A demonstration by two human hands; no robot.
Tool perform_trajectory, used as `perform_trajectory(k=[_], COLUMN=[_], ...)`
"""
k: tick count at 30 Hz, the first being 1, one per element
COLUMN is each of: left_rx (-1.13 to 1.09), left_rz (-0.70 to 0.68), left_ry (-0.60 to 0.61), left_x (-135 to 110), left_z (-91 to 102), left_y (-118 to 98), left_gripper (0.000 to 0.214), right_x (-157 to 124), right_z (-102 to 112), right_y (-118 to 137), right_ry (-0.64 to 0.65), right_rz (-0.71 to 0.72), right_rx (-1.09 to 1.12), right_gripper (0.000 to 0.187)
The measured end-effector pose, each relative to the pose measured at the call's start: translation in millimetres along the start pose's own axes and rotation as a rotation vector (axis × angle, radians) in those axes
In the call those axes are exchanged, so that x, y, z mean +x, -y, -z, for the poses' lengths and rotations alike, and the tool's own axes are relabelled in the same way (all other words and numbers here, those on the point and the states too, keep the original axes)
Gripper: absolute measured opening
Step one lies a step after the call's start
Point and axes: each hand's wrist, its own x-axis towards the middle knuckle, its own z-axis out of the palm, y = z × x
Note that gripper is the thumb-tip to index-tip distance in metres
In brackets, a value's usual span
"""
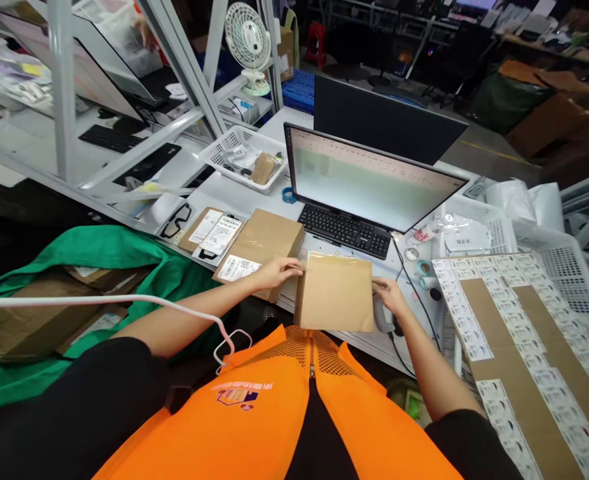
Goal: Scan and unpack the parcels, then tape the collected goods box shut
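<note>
I hold a plain brown cardboard box (335,293) at the table's near edge, in front of the keyboard (344,230). My left hand (278,272) grips its upper left corner, fingers closed on the edge. At the box's right side my right hand (390,297) clasps the edge. To the left lies a second brown box (262,243) with a white barcode label (238,268). A lit monitor (369,180) stands behind the keyboard.
A large cardboard sheet (524,353) covered with rows of small labels lies at the right. White baskets (242,157) hold small packets. Small labelled parcels (213,233) lie at the left, beside a green cloth bin (99,253) with cardboard. Tape rolls (423,268) sit near a cable.
</note>
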Motion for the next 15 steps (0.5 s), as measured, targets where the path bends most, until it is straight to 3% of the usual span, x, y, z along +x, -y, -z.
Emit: perform_trajectory(k=[3, 6, 11, 15], left_rx=[0.019, 0.158, 0.171, 0.142], left_rz=[0.295, 0.467, 0.520, 0.516], left_ry=[-0.108, -0.131, -0.091, -0.089], left_x=[4, 13, 24, 23], left_z=[-2.4, -10.2, -14.5, -6.7], left_y=[-9, -12, -4, -1], left_gripper=[0.030, 0.024, 0.025, 0.024], right_x=[-13, -15, -4, -4], right_z=[-16, -30, -32, -28], right_y=[0, 8, 29, 38], right_ry=[0.023, -0.050, -0.031, -0.020], right_rz=[-0.102, -0.214, -0.343, -0.307], right_rx=[0.156, 0.217, 0.214, 0.147], right_gripper=[0.039, 0.036, 0.034, 0.041])
